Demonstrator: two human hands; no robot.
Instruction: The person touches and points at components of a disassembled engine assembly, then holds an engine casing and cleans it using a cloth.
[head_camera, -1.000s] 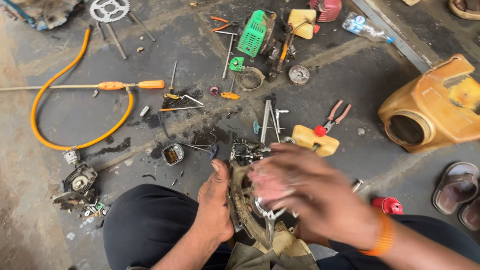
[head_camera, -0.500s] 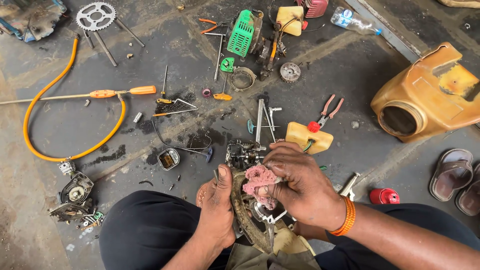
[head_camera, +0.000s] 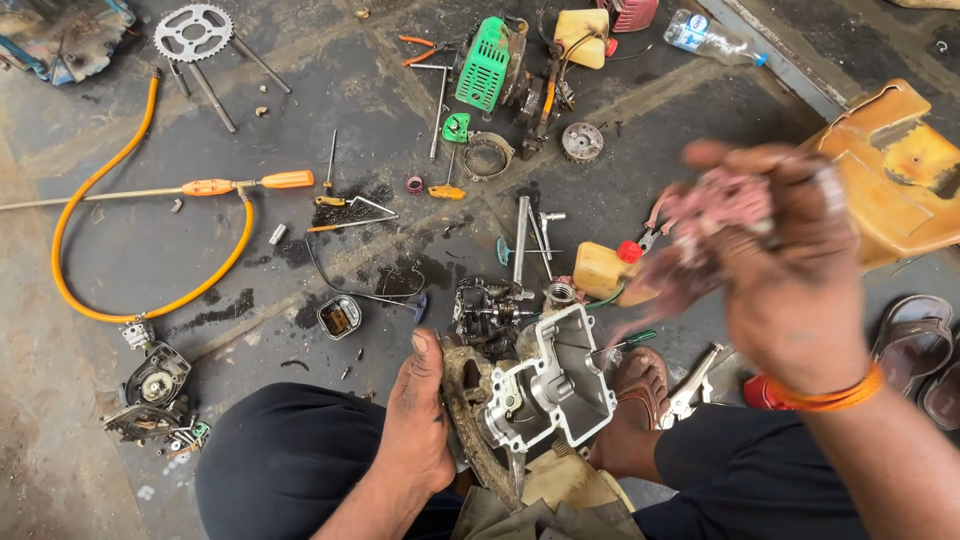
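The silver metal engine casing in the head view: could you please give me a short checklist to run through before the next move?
1. Silver metal engine casing steadied: ok, the left hand grips the grimy part beside it.
2. Casing cavity facing up and visible: ok, it lies open.
3. Pink rag in hand: ok, the right hand holds it, raised clear of the casing; the picture is blurred there.
4. Cavity clean: cannot tell.
5. Silver locking pliers close by: ok, on the floor beside the sandalled foot.
6. Dark concrete floor dry: not ok, dark stains near the small parts.
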